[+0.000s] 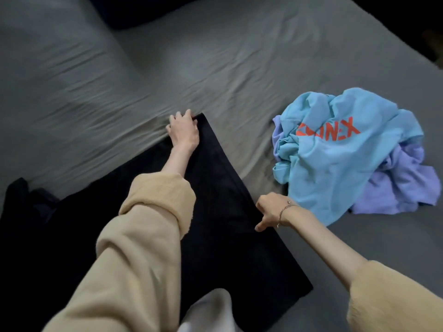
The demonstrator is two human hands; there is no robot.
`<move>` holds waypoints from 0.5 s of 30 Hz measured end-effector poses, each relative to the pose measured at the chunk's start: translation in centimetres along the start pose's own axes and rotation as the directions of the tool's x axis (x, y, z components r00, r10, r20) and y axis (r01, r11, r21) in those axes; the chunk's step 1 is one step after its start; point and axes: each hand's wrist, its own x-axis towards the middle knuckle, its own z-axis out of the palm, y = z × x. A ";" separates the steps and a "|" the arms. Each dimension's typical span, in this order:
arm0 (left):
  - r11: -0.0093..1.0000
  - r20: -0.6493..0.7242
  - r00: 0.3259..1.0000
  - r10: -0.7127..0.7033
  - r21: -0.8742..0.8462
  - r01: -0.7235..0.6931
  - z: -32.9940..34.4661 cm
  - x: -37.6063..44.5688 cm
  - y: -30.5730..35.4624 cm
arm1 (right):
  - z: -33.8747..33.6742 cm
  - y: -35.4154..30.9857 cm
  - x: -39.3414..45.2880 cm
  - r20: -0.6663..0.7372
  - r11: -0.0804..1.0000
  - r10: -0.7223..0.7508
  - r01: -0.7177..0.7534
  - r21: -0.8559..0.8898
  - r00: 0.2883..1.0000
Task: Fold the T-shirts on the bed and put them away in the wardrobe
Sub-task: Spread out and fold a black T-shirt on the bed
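Note:
A black T-shirt [223, 212] lies spread flat on the grey bed sheet [215, 68] in front of me. My left hand [183, 129] grips its far corner, fingers curled over the cloth edge. My right hand [271, 210] pinches the shirt's right edge about halfway down, thumb pointing down. To the right lies a crumpled light blue T-shirt [335, 159] with orange lettering, on top of a crumpled lilac T-shirt [402, 183].
A grey pillow [48, 56] lies at the far left of the bed. A dark object [134, 13] sits at the head of the bed. Something white [211, 310] shows at the bottom edge near my body. The bed's right edge drops into darkness.

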 end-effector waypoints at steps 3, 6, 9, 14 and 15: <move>1.000 0.066 0.998 -0.009 -0.019 0.010 0.0 0.7 0.3 | 0.5 0.5 -1.1 0.078 0.999 0.026 -0.027 0.019 0.997; 0.998 0.113 0.993 -0.043 -0.042 0.048 0.2 1.0 0.2 | 1.2 1.2 -2.1 0.206 0.998 0.064 -0.067 0.008 0.977; 0.998 0.118 0.992 -0.046 -0.036 0.050 0.1 0.8 0.1 | 2.5 1.6 -2.8 0.303 0.988 0.128 -0.094 -0.125 0.944; 0.998 0.140 0.989 -0.043 -0.031 0.048 0.1 0.8 0.2 | 4.0 1.2 -4.6 0.324 0.952 0.222 -0.132 -0.278 0.920; 0.998 0.145 0.988 -0.044 -0.036 0.050 0.1 0.8 0.2 | 3.9 1.0 -4.8 0.326 0.944 0.242 -0.143 -0.298 0.914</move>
